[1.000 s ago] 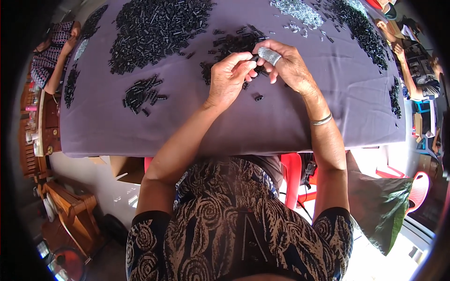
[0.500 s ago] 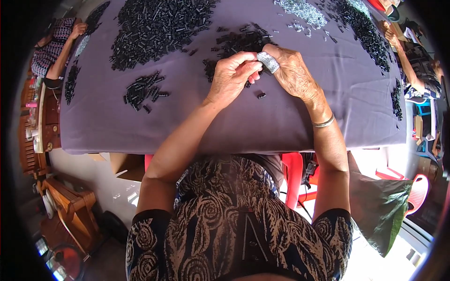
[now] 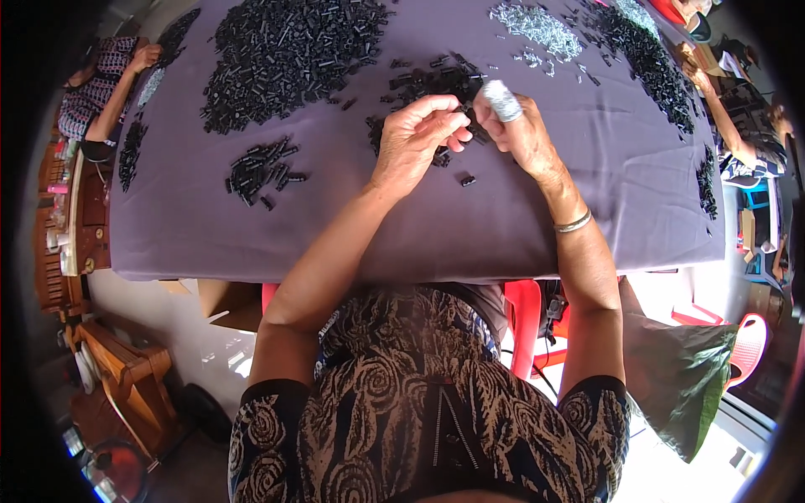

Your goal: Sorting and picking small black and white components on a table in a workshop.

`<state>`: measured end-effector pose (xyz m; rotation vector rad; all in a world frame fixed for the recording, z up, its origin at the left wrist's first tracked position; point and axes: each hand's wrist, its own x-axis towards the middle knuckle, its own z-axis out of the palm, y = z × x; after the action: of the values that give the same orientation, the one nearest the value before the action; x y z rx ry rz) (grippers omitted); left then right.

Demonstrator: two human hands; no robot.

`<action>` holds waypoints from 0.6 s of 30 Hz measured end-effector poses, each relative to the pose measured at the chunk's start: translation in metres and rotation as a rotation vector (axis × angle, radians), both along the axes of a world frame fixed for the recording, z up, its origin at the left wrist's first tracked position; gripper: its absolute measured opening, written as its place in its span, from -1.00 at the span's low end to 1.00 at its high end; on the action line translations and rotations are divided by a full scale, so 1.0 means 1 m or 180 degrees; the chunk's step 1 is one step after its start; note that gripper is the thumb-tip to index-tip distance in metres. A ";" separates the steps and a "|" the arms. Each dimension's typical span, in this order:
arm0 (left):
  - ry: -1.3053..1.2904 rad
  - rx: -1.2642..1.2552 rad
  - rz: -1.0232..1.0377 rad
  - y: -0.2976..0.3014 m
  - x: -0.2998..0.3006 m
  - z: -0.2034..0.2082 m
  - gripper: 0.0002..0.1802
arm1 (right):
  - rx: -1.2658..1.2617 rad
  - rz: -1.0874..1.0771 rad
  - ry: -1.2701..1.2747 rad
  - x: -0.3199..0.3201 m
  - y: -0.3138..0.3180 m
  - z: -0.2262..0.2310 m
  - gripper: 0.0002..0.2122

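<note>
Over a pile of small black cylindrical parts (image 3: pixel 444 75), my left hand (image 3: pixel 415 142) is closed in a pinch, thumb against forefinger. Whatever sits between those fingertips is too small to make out. Just to its right, apart from it, is my right hand (image 3: pixel 524 138), fingers curled in and slightly smeared by motion. Silvery-white wrapping (image 3: pixel 501 101) covers its raised thumb. What the curled fingers hold, if anything, is hidden. A single black part (image 3: pixel 468 180) lies on the cloth below the hands. To the left is a small heap of black parts (image 3: pixel 262 170).
A purple-grey cloth (image 3: pixel 335 235) covers the table. Farther back lie a large black heap (image 3: pixel 289 59) and a pile of small shiny clear or silvery pieces (image 3: pixel 537 29). Other people's arms (image 3: pixel 117 96) reach in at the left and right edges, beside more dark piles (image 3: pixel 646 63).
My right hand has drawn away from my left fingertips and turned, its wrapped thumb now pointing up. My left hand has stayed nearly in place, still pinching.
</note>
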<state>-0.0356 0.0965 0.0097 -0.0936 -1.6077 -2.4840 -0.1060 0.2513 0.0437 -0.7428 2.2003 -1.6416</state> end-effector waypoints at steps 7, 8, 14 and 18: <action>0.0364 -0.0061 -0.0077 0.003 0.000 0.004 -0.83 | -0.0656 0.0630 -0.1816 0.003 0.002 -0.003 -0.38; 0.0472 0.0046 -0.0163 0.005 0.000 0.006 -0.83 | -0.0726 0.0799 -0.1971 0.003 0.003 -0.007 -0.39; 0.0489 -0.0147 -0.0123 0.007 0.000 0.004 -0.83 | -0.1279 0.0946 -0.2296 0.007 -0.001 -0.013 -0.63; 0.0388 -0.0004 -0.0266 0.007 0.003 0.009 -0.82 | -0.1485 0.1403 -0.2700 0.003 0.000 -0.025 -0.58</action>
<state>-0.0328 0.1038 0.0190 -0.3125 -1.5866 -2.4850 -0.1028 0.2513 0.0184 -0.4488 1.0115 -1.7789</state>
